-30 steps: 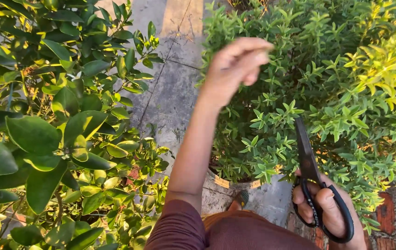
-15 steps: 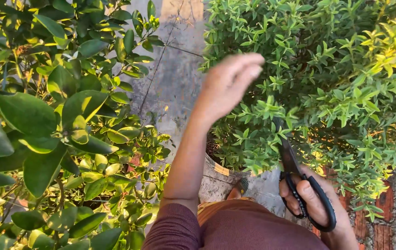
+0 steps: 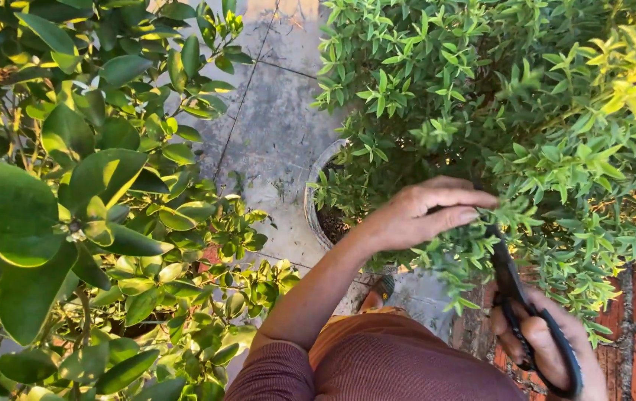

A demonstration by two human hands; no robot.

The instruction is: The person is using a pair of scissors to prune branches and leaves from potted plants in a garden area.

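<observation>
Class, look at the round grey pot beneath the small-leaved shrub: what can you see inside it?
Inside the grey pot a patch of dark soil shows near the rim, with low sprigs of the shrub over it. The left hand and the foliage cover the rest; the stem base is hidden.
</observation>
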